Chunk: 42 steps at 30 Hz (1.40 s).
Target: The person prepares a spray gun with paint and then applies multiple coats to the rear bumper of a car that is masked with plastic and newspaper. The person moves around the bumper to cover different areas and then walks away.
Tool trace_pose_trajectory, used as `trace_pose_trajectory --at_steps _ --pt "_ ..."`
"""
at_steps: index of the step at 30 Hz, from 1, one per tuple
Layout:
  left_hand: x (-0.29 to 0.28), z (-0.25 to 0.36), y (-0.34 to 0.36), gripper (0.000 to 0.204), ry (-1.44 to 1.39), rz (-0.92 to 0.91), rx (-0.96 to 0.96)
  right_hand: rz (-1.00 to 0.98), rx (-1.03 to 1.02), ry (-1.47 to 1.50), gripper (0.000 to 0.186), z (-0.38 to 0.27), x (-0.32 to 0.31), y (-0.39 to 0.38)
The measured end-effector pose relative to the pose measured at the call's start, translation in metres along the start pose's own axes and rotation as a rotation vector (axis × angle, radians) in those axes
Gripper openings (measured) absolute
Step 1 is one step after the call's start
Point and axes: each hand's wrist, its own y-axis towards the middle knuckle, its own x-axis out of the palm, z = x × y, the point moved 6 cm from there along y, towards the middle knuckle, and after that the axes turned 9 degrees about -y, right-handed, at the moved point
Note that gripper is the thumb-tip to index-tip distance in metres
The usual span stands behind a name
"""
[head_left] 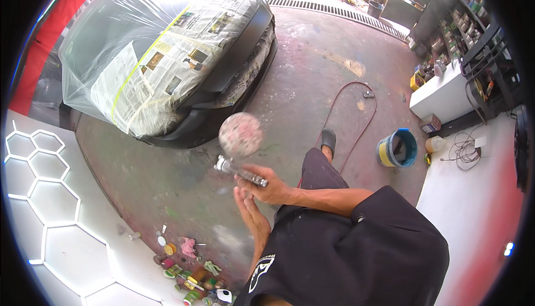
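Note:
A silver spray gun (237, 171) with a round, paint-spattered cup (241, 135) on top is in my right hand (264, 186), whose fingers wrap around it. Just below it my left hand (252, 217) has its fingers stretched out, their tips near the bottom of my right hand; whether they touch is unclear. Ahead of me at the upper left stands a vehicle (223, 77) with dark bumper trim, masked in newspaper (161, 69), clear plastic sheeting and yellow tape.
A red hose (354, 83) loops across the floor (312, 50) near my foot (327, 142). A bucket (398, 147) stands at right beside a white cabinet (437, 95) and loaded shelves (462, 22). Several cans and rags (198, 281) lie along the lit white wall (67, 245) at lower left.

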Motion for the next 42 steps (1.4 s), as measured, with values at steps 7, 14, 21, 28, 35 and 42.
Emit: trace_pose_trajectory --at_steps 7,14,21,28,35,42 --pt "0.128 -0.009 0.025 0.035 0.113 -0.416 -0.120 0.237 0.046 0.053 0.029 -0.057 -0.135 -0.008" --pt "0.276 -0.009 0.058 0.026 0.213 -0.534 0.167 0.489 0.135 -0.105 0.021 -0.068 -0.306 -0.013" --pt "0.454 0.078 0.057 0.035 0.321 -0.831 1.061 0.590 0.102 -0.223 0.019 -0.054 -0.424 -0.009" --pt "0.559 0.066 0.086 0.038 0.570 -1.072 1.205 0.552 0.088 -0.802 0.027 0.024 -0.508 -0.022" --pt "0.618 0.024 0.180 0.039 0.521 -1.302 1.120 0.641 0.299 -1.307 0.034 0.037 -0.554 0.038" --pt "0.682 -0.020 0.331 0.037 0.469 -1.440 0.943 0.499 0.347 -0.794 0.051 0.027 -0.617 0.175"
